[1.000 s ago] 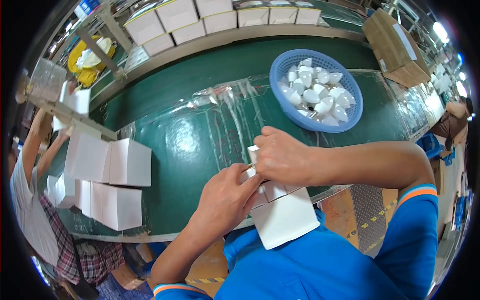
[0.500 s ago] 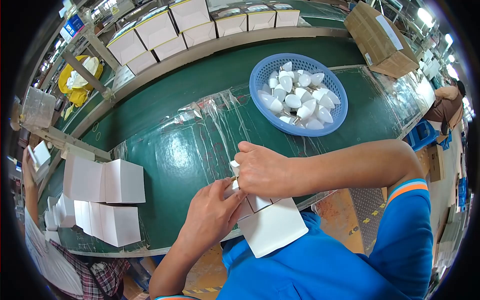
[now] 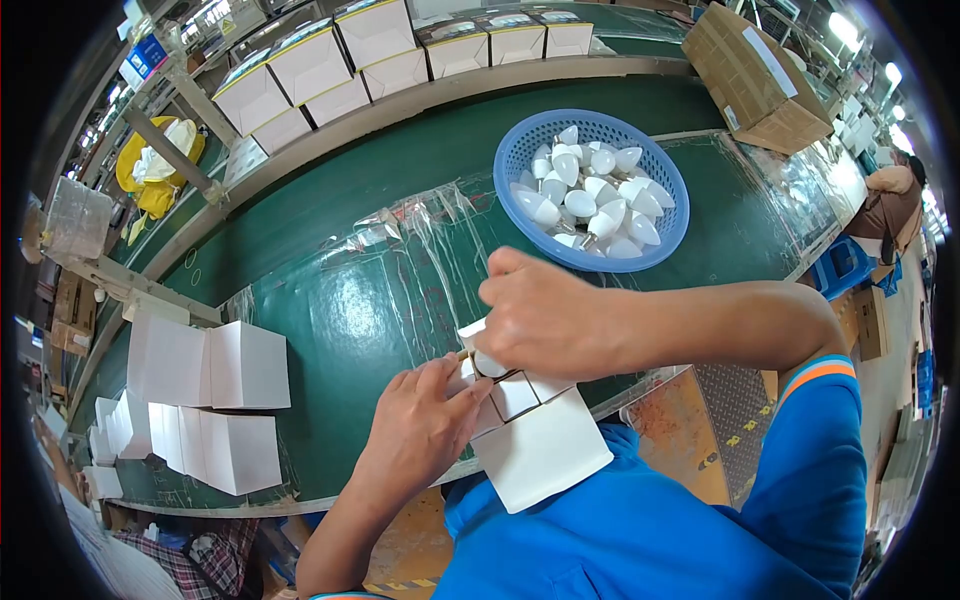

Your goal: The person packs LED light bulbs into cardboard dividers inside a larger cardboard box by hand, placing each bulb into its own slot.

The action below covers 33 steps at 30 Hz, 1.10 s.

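Observation:
A white cardboard box with an open flap and thin dividers rests at the table's front edge, against my blue shirt. My left hand holds its left side, thumb and fingers curled over the rim. Above the box's far end is my right hand, curled closed and slightly blurred; whatever its fingers may hold is hidden. A rounded white light bulb shows in a compartment just below it. Beyond my hands, a blue plastic basket holds several white light bulbs with pointed and rounded tops.
Open white boxes stand at the left on the green table. Packed boxes line the far shelf. A brown carton sits at back right. One co-worker's plaid clothing shows lower left; another person is far right.
My right hand has lifted slightly from the box, uncovering the bulb in the compartment. My left hand stays on the box. The co-worker's raised hand at left, with a white box, has dropped away.

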Each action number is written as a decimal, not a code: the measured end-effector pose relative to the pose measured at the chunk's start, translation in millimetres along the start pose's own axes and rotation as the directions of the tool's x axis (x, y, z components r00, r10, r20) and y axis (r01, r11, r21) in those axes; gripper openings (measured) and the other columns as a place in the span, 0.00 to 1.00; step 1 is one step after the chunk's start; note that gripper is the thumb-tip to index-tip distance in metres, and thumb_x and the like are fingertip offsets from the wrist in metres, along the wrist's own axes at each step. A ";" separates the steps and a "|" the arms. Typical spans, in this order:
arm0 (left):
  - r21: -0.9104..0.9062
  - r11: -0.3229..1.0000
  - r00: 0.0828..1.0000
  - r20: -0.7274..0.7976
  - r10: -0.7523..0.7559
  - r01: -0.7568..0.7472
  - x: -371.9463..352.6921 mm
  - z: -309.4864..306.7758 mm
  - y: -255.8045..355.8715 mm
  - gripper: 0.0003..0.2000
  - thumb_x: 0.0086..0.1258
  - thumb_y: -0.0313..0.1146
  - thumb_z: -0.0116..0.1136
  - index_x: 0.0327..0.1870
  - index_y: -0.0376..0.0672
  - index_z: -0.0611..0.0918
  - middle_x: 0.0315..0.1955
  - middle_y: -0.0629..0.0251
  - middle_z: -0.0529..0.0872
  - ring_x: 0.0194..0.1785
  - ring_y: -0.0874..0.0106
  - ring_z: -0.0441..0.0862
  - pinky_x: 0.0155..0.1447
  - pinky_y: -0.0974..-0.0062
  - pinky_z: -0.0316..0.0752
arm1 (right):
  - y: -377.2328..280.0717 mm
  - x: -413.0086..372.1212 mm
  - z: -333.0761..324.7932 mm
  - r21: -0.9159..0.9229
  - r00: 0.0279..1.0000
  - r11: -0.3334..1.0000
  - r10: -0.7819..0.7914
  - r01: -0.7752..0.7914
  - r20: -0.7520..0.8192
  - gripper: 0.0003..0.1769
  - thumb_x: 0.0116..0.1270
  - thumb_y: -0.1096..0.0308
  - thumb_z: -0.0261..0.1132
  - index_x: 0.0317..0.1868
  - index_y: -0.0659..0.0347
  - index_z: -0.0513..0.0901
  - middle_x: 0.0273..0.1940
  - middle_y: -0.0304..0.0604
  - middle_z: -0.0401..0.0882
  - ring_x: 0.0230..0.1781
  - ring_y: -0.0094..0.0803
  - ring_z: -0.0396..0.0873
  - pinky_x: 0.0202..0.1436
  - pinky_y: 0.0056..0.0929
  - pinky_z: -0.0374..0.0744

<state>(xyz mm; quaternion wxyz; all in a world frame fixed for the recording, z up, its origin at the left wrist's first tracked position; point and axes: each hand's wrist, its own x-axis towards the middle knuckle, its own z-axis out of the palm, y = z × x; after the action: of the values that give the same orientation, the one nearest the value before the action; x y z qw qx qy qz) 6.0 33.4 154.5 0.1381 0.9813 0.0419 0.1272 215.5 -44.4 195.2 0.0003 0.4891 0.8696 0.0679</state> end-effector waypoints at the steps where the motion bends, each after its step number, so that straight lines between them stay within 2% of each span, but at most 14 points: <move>1: 0.001 1.000 1.000 -0.002 0.001 -0.001 0.9 -0.2 0.0 0.17 0.61 0.29 0.65 0.53 0.45 0.83 0.48 0.49 0.81 0.48 0.57 0.83 0.49 0.60 0.78 | 5.9 -4.6 -10.7 0.053 0.998 0.998 0.030 -0.027 -0.052 0.05 0.53 0.64 0.65 0.23 0.53 0.85 0.20 0.37 0.79 0.31 0.33 0.77 0.50 0.36 0.67; 5: -0.105 0.991 0.996 0.014 -0.085 0.087 3.5 -9.9 4.5 0.25 0.59 0.27 0.65 0.61 0.47 0.77 0.47 0.51 0.81 0.46 0.56 0.83 0.47 0.62 0.78 | 42.4 -34.4 -41.8 0.298 0.919 0.924 0.316 -0.241 -0.238 0.13 0.53 0.59 0.72 0.38 0.55 0.87 0.23 0.42 0.76 0.30 0.36 0.75 0.47 0.37 0.68; 8: -0.201 0.956 0.977 0.079 -0.199 0.211 4.6 -15.1 5.6 0.30 0.59 0.25 0.65 0.65 0.44 0.71 0.46 0.53 0.81 0.44 0.55 0.83 0.47 0.64 0.78 | 74.1 -56.8 -40.9 0.437 0.708 0.666 0.701 -0.604 -0.089 0.19 0.53 0.58 0.72 0.43 0.58 0.89 0.33 0.46 0.85 0.32 0.42 0.79 0.43 0.39 0.73; 9: -0.313 0.908 0.960 0.068 -0.271 0.279 4.8 -11.5 4.2 0.30 0.60 0.26 0.66 0.65 0.42 0.70 0.45 0.53 0.80 0.44 0.55 0.82 0.47 0.63 0.78 | 75.1 -63.2 -30.7 0.451 0.716 0.670 0.692 -0.590 -0.093 0.19 0.53 0.58 0.72 0.43 0.58 0.89 0.33 0.46 0.85 0.32 0.42 0.79 0.43 0.39 0.73; 11: -0.424 0.825 0.923 0.084 -0.375 0.373 7.0 -5.3 -4.7 0.29 0.61 0.27 0.67 0.63 0.38 0.69 0.44 0.53 0.80 0.44 0.54 0.82 0.48 0.61 0.78 | 75.7 -70.7 -9.0 -0.034 0.748 0.797 0.550 -0.603 -0.372 0.15 0.54 0.61 0.71 0.41 0.59 0.87 0.33 0.45 0.84 0.35 0.40 0.79 0.41 0.37 0.74; 12: -0.418 0.824 0.919 0.079 -0.386 0.382 10.3 -7.2 -5.8 0.29 0.61 0.27 0.67 0.63 0.38 0.69 0.44 0.53 0.80 0.44 0.54 0.82 0.48 0.61 0.78 | 67.5 -65.4 -10.0 -0.030 0.752 0.804 0.541 -0.594 -0.377 0.15 0.54 0.61 0.71 0.41 0.59 0.87 0.33 0.45 0.84 0.35 0.40 0.79 0.41 0.37 0.74; 15: -0.358 0.779 0.857 0.185 -0.481 0.515 15.1 -8.8 -4.0 0.28 0.60 0.27 0.66 0.62 0.39 0.70 0.45 0.52 0.81 0.46 0.55 0.83 0.49 0.61 0.78 | 18.3 -41.1 -19.1 0.247 0.919 0.962 0.200 -0.119 -0.338 0.07 0.52 0.68 0.69 0.33 0.57 0.84 0.30 0.39 0.80 0.34 0.36 0.76 0.41 0.34 0.72; 18: -0.357 0.779 0.856 0.175 -0.486 0.516 17.9 -10.2 -6.2 0.28 0.58 0.25 0.69 0.60 0.39 0.71 0.40 0.56 0.82 0.39 0.64 0.83 0.44 0.67 0.77 | -15.1 -23.5 -5.4 0.388 0.973 0.911 -0.058 0.143 -0.222 0.08 0.52 0.70 0.66 0.34 0.57 0.82 0.34 0.35 0.80 0.39 0.32 0.74 0.41 0.30 0.71; 20: -0.422 0.665 0.782 0.220 -0.584 0.615 19.3 -11.5 -9.9 0.24 0.58 0.25 0.69 0.57 0.38 0.74 0.36 0.57 0.82 0.34 0.67 0.83 0.40 0.71 0.77 | -25.7 -12.7 13.3 0.318 0.971 0.932 -0.110 0.176 -0.212 0.03 0.54 0.69 0.64 0.30 0.57 0.81 0.32 0.34 0.79 0.40 0.31 0.74 0.40 0.30 0.72; 24: -0.485 0.650 0.788 0.150 -0.597 0.585 16.3 -6.7 -22.4 0.19 0.59 0.24 0.67 0.50 0.36 0.76 0.33 0.58 0.83 0.31 0.70 0.82 0.36 0.74 0.76 | -28.4 3.2 34.7 0.192 0.955 0.963 -0.132 0.187 -0.267 0.03 0.58 0.69 0.62 0.29 0.57 0.82 0.30 0.33 0.78 0.44 0.29 0.73 0.39 0.30 0.72; 26: -0.498 0.581 0.727 0.161 -0.668 0.644 20.8 -10.0 -18.0 0.14 0.59 0.23 0.66 0.45 0.35 0.76 0.31 0.54 0.83 0.35 0.57 0.84 0.41 0.62 0.78 | -26.7 7.1 31.5 0.185 0.967 0.967 -0.134 0.175 -0.218 0.04 0.58 0.69 0.62 0.29 0.57 0.82 0.30 0.33 0.78 0.44 0.29 0.73 0.39 0.30 0.72; 27: -0.501 0.580 0.726 0.156 -0.670 0.643 19.0 -7.7 -17.5 0.14 0.59 0.23 0.66 0.45 0.35 0.76 0.31 0.54 0.83 0.35 0.57 0.84 0.41 0.62 0.78 | -25.3 8.9 27.8 0.175 0.978 0.972 -0.128 0.157 -0.166 0.04 0.58 0.69 0.62 0.29 0.57 0.83 0.31 0.32 0.78 0.45 0.29 0.73 0.40 0.30 0.72; 31: -0.312 0.861 0.876 -0.141 -0.461 0.402 4.4 -8.4 -9.5 0.10 0.55 0.22 0.68 0.36 0.37 0.78 0.36 0.55 0.82 0.44 0.55 0.81 0.45 0.64 0.77 | -19.7 11.7 16.1 0.154 0.980 0.969 -0.181 0.191 -0.078 0.05 0.56 0.67 0.62 0.30 0.58 0.82 0.32 0.32 0.75 0.40 0.29 0.72 0.37 0.27 0.72; 33: -0.195 0.927 0.915 -0.188 -0.357 0.322 -2.3 -14.7 -0.7 0.10 0.53 0.22 0.69 0.34 0.39 0.79 0.38 0.56 0.81 0.47 0.55 0.80 0.47 0.65 0.76 | -12.0 9.8 18.7 0.207 0.961 0.950 -0.192 0.233 -0.200 0.05 0.54 0.67 0.63 0.28 0.58 0.83 0.30 0.31 0.75 0.39 0.30 0.72 0.35 0.28 0.73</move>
<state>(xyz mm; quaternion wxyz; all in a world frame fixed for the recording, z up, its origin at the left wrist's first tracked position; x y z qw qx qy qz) -0.1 37.6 167.5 0.2311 0.9245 0.2167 0.2120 201.4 -40.0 175.9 -0.1260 0.3813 0.9158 0.0100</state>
